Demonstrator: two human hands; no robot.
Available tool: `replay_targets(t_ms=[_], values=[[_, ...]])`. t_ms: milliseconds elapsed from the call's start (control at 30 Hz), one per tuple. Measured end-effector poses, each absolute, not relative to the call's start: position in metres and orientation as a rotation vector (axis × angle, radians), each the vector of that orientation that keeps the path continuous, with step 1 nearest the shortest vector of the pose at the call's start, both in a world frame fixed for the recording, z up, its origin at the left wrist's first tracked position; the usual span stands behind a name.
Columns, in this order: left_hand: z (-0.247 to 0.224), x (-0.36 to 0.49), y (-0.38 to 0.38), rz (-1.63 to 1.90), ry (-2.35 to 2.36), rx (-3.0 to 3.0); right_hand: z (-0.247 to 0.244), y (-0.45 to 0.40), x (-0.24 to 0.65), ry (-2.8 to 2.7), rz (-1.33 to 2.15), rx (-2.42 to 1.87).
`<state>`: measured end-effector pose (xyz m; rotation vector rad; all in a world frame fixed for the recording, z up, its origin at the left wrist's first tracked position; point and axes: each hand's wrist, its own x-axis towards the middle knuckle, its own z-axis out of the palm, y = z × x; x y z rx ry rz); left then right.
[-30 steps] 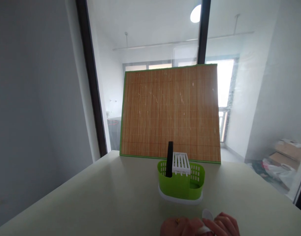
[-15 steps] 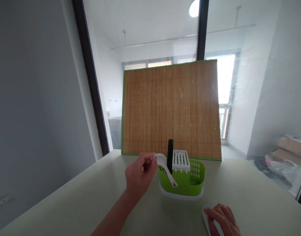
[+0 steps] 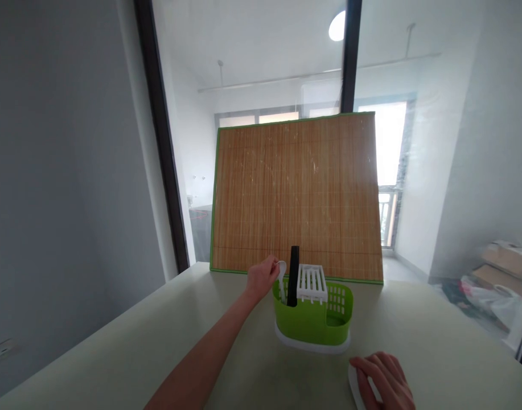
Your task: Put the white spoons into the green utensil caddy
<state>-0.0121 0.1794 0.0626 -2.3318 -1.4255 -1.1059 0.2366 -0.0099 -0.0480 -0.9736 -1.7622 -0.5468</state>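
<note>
A green plastic caddy with a white base and a white slotted insert stands on the pale table. A black utensil stands upright in its left compartment. My left hand is at the caddy's left rim, pinching the bowl of a white spoon whose handle points down into that compartment beside the black utensil. My right hand rests on the table near the front edge, fingers laid over another white spoon.
A bamboo mat with green edging leans upright against the glass behind the caddy. A dark window post rises at the left. Boxes and bags lie on the floor beyond the glass at the right.
My left hand carried a white spoon from near my right hand up to the caddy, turned it handle-down and lowered it into the left compartment. My right hand stayed low on the table.
</note>
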Motion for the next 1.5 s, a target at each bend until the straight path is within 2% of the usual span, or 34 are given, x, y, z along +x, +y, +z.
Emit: replay_targets(t_ms=[200, 400, 467, 533, 600, 667, 767, 900, 1167, 1500], values=[[0.039, -0.002, 0.187, -0.963, -1.512, -2.381, -0.050, -0.005, 0.243, -1.846, -0.562, -1.001], [0.040, -0.008, 0.179, -0.988, -1.581, -2.355, -0.063, 0.003, 0.248, -1.875, -0.416, -1.296], [0.035, -0.012, 0.167, -1.140, -1.590, -2.314, -0.067, 0.005, 0.250, -1.851, -0.369, -1.456], [0.020, -0.015, 0.150, -1.441, -1.562, -2.265, -0.070, 0.007, 0.253, -1.813, -0.326, -1.614], [-0.003, -0.016, 0.129, -1.734, -1.511, -2.241, -0.073, 0.009, 0.256, -1.771, -0.268, -1.744], [-0.030, -0.013, 0.109, -1.851, -1.483, -2.289, -0.075, 0.010, 0.258, -1.743, -0.202, -1.838], [-0.065, -0.004, 0.083, -1.767, -1.451, -2.487, -0.076, 0.010, 0.257, -1.727, -0.125, -1.933], [-0.084, 0.012, 0.063, -1.506, -1.266, -2.815, -0.075, 0.007, 0.254, -1.757, -0.048, -1.982], [-0.088, 0.017, 0.060, -1.317, -1.106, -2.928, -0.079, 0.009, 0.257, -1.749, -0.011, -1.996], [-0.085, 0.016, 0.059, -1.268, -1.094, -3.001, -0.077, 0.011, 0.252, -1.670, 0.123, -1.579]])
